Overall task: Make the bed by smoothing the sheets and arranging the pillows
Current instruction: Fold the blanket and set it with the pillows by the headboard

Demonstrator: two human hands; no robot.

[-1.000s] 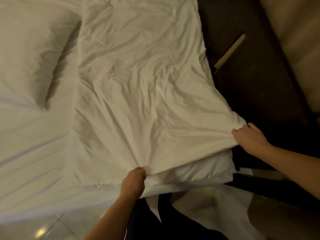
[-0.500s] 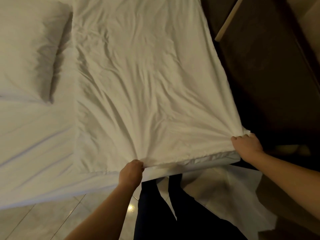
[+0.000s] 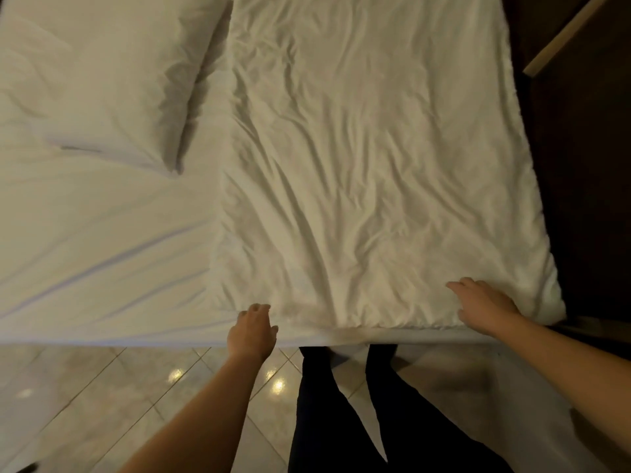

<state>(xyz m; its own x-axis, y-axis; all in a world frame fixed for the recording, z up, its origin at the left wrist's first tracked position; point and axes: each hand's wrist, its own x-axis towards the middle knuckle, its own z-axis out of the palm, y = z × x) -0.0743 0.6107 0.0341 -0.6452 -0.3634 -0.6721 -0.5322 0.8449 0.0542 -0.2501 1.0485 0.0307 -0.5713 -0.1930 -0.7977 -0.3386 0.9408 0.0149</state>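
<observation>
The white blanket (image 3: 375, 165) lies spread over the right part of the bed. It is full of small wrinkles. Its near edge runs along the near side of the bed, and its right edge runs along the right side of the bed. Its left edge stops about the middle of the bed.

The right hand (image 3: 485, 305) lies flat on the blanket, close to the near right corner. Its fingers are spread out and point to the left. It holds nothing.

The left hand (image 3: 252, 331) is at the near left corner of the blanket. Its fingers are loosely bent and the tips touch the cloth there. The thumb sticks out to the side and pinches nothing. The two hands are well apart, one near each near corner of the blanket.

Left of the blanket, the white sheet (image 3: 102, 250) shows. It has long soft folds. A white pillow (image 3: 102, 80) lies on the sheet at the far left, just beside the left edge of the blanket.

Near the bed, the person's legs in dark trousers (image 3: 324, 421) stand close to the bed edge, between the two arms. The shiny floor tiles (image 3: 102, 404) are on the left and have small spots of light on them. On the right of the bed it is very dark. A pale wooden strip (image 3: 560, 35) shows at the far right.
</observation>
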